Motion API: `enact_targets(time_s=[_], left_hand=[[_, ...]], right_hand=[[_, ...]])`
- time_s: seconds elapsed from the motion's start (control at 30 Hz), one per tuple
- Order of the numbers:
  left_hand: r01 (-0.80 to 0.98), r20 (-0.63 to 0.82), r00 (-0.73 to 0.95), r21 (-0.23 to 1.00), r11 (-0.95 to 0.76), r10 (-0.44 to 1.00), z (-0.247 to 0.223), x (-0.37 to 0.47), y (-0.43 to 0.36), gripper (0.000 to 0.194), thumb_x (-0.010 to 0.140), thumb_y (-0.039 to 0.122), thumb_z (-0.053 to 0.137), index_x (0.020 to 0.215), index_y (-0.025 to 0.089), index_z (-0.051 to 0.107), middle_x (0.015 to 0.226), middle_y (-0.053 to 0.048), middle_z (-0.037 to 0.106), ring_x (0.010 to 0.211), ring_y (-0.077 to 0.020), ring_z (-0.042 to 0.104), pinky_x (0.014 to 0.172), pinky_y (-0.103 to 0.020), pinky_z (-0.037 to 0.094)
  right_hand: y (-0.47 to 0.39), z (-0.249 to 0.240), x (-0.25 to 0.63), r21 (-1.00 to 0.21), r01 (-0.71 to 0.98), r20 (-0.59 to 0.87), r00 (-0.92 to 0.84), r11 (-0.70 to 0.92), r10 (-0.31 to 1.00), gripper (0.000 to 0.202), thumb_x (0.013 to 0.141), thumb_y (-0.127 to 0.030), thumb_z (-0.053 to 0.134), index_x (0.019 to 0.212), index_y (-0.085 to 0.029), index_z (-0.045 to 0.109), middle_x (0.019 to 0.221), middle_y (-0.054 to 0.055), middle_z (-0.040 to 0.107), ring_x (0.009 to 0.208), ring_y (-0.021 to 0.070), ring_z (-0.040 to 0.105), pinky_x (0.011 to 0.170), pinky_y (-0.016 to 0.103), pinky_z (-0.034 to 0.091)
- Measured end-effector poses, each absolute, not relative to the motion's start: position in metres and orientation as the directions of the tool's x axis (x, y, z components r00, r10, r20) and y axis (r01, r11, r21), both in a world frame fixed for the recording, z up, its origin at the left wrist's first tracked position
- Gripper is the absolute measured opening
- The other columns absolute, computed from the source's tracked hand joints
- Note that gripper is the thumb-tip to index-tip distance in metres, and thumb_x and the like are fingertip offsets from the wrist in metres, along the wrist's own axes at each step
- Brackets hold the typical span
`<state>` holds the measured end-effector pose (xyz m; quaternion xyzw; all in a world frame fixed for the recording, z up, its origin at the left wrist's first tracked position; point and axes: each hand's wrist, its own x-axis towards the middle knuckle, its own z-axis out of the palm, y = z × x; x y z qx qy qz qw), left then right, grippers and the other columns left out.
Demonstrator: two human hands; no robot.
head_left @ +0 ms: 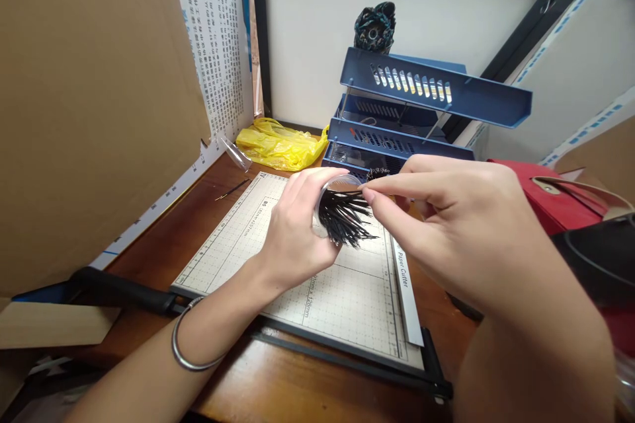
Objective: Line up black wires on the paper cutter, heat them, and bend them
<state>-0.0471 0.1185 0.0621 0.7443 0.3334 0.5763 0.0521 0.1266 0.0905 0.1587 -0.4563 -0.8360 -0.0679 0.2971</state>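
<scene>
My left hand (292, 231) is wrapped round a clear round container (321, 228), tipped on its side above the paper cutter. A dense bundle of thin black sticks (344, 217) fills it, their ends fanning out of its mouth. My right hand (451, 225) is closed in a pinch at the upper edge of the bundle, thumb and forefinger on the end of a thin black stick (358, 192). Its other fingers are curled and partly hidden. Beneath both hands lies the paper cutter (347, 304), its board printed with a grid.
The cutter's black handle (124, 291) sticks out left. Behind are a yellow plastic bag (282, 145) and a blue tiered tray (436, 92). A red bag (560, 198) stands right. A thin dark stick (233, 189) lies on the wooden table. Cardboard (99, 92) walls the left side.
</scene>
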Motion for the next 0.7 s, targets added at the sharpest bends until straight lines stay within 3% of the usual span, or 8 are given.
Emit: enact_targets(time_s=[0.27,0.47,0.7], left_hand=[[0.402,0.799,0.084,0.519,-0.754,0.595,0.0614,-0.0468,0.1185,0.057,0.073,0.009,0.068,0.126,0.025,0.056,0.125,-0.007,0.067,0.115,-0.0264,0.065,0.101,-0.044,0.052],[0.364,0.787,0.061,0.555,-0.748,0.614,0.06,-0.0472,0.1195,0.063,0.07,0.006,0.072,0.128,0.025,0.057,0.127,-0.006,0.067,0.116,-0.0262,0.065,0.103,-0.044,0.053],[0.382,0.764,0.034,0.586,-0.715,0.644,0.0607,-0.0481,0.1193,0.059,0.074,0.013,0.077,0.128,0.026,0.057,0.128,-0.007,0.067,0.117,-0.0274,0.064,0.103,-0.047,0.054]], right_hand=[[0.0917,0.1584,0.1235,-0.16,0.742,0.614,-0.442,0.651,0.654,0.022,0.09,-0.019,0.059,0.077,-0.02,0.077,0.064,0.0,0.059,0.058,0.0122,0.05,0.056,0.029,0.033],[0.0945,0.1585,0.1237,-0.243,0.701,0.659,-0.388,0.671,0.644,0.019,0.089,-0.018,0.061,0.08,-0.021,0.077,0.066,0.0,0.061,0.057,0.0112,0.051,0.058,0.029,0.037],[0.0928,0.161,0.1291,-0.343,0.699,0.692,-0.263,0.627,0.672,0.018,0.089,-0.024,0.066,0.073,-0.022,0.075,0.06,0.0,0.061,0.053,0.0116,0.049,0.051,0.028,0.037]])
